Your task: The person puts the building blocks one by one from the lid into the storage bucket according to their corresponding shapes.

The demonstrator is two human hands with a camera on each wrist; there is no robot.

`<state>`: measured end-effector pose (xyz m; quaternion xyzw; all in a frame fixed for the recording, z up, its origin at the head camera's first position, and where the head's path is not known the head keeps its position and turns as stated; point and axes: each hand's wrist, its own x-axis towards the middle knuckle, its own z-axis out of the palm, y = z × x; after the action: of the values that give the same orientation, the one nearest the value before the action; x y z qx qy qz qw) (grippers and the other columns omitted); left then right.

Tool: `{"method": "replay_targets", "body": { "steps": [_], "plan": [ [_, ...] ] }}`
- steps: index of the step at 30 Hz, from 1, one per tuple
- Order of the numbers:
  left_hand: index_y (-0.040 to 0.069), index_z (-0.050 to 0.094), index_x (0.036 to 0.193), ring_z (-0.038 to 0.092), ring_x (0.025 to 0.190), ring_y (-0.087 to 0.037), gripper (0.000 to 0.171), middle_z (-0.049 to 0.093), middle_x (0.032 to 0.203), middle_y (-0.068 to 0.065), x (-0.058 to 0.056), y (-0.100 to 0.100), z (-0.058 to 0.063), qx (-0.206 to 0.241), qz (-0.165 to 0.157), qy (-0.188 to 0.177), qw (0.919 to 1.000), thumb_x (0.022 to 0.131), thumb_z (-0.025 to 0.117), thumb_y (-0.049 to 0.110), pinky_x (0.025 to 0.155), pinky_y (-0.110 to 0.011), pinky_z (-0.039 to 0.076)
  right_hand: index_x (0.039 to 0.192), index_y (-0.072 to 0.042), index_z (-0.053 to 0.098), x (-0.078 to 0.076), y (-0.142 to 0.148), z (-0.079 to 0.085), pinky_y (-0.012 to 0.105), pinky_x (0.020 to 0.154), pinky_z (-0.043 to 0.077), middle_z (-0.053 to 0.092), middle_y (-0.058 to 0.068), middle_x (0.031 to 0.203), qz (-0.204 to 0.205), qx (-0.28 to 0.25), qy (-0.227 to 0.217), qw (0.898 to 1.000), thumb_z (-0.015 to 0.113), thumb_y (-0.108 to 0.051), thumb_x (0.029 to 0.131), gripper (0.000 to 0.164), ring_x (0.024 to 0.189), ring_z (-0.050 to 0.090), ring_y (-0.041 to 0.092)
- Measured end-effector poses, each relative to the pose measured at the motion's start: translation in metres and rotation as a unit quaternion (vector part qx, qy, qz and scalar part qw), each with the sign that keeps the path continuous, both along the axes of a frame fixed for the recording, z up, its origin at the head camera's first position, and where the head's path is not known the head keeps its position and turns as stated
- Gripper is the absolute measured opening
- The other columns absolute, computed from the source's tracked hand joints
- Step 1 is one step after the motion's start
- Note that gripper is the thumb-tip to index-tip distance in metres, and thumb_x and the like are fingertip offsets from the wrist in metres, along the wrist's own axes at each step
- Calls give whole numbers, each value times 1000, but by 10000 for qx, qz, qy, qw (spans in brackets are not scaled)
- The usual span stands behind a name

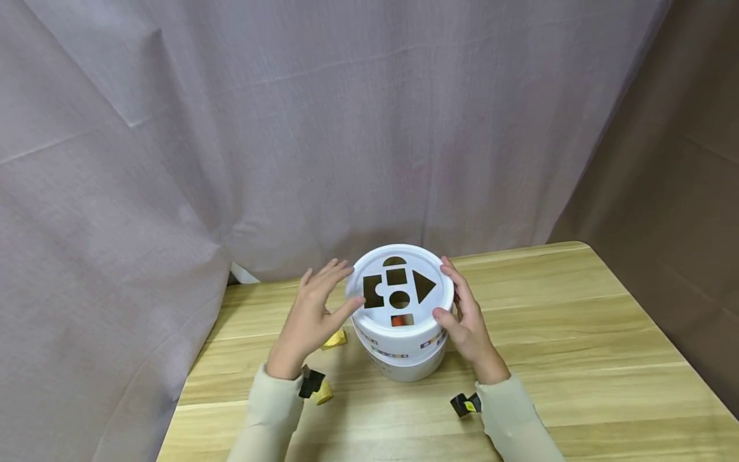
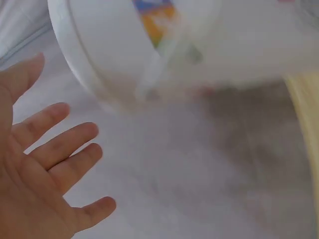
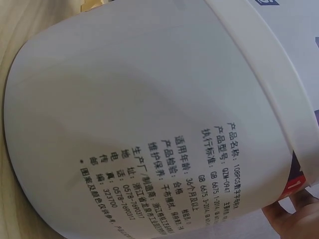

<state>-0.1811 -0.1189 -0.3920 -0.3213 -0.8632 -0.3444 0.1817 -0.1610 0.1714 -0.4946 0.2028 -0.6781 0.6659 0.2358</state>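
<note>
A white plastic bucket (image 1: 404, 369) with printed sides stands on the table, topped by a white lid (image 1: 424, 317) with shaped cut-outs, among them a triangle, a circle and a square. Something red (image 1: 399, 320) shows through the front slot. My right hand (image 1: 470, 324) grips the lid's right rim, thumb at the front and fingers farther back along the edge. On the other side, my left hand (image 1: 314, 314) is spread beside the lid; in the left wrist view its fingers (image 2: 75, 169) are extended and apart from the bucket's wall.
Two yellow blocks lie left of the bucket: one block (image 1: 335, 339) close to it, another block (image 1: 324, 391) beside the left wrist. The wooden table (image 1: 577, 333) ends at a grey curtain (image 1: 375, 128) behind. Black wrist cameras sit on both cuffs.
</note>
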Motion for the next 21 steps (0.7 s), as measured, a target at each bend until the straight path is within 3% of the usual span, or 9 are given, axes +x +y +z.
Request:
{"method": "replay_targets", "body": {
  "steps": [3, 7, 13, 16, 21],
  "plan": [
    [4, 66, 138, 51, 144, -37, 53, 63, 145, -18, -1, -26, -11, 69, 246, 68, 9997, 94, 82, 28, 120, -71, 23, 157, 0, 42, 1, -1, 1, 29, 127, 21, 28, 15, 172, 31, -47, 89, 9999, 63, -4, 86, 74, 159, 24, 23],
    [2, 65, 139, 53, 141, -42, 52, 65, 142, -19, 0, -56, -30, -63, 587, -139, 9982, 95, 81, 25, 117, -76, 24, 156, 2, 41, 2, -2, 3, 29, 128, 19, 27, 17, 172, 82, -55, 94, 9999, 63, -5, 87, 73, 160, 23, 22],
    [-1, 66, 136, 59, 133, -46, 48, 66, 139, -24, -3, -88, -76, -476, 1026, -662, 9914, 96, 81, 20, 112, -80, 27, 156, 2, 41, 1, -2, 3, 29, 128, 19, 27, 17, 172, 64, -55, 101, 9999, 63, -5, 86, 73, 160, 24, 22],
    [-3, 67, 135, 67, 118, -47, 46, 66, 137, -26, -8, -99, -99, -658, 1194, -1015, 9854, 95, 81, 16, 109, -79, 32, 156, 2, 41, 0, -1, 3, 29, 128, 19, 27, 16, 172, 68, -54, 77, 9999, 63, -6, 86, 73, 160, 23, 22],
    [-5, 67, 134, 62, 125, -49, 45, 64, 139, -28, -15, -110, -125, -1080, 1522, -1616, 9691, 97, 78, 19, 110, -78, 31, 156, 3, 40, 1, -1, 3, 30, 128, 18, 27, 17, 172, 72, -56, 20, 10000, 62, -6, 86, 74, 160, 23, 22]
  ]
}}
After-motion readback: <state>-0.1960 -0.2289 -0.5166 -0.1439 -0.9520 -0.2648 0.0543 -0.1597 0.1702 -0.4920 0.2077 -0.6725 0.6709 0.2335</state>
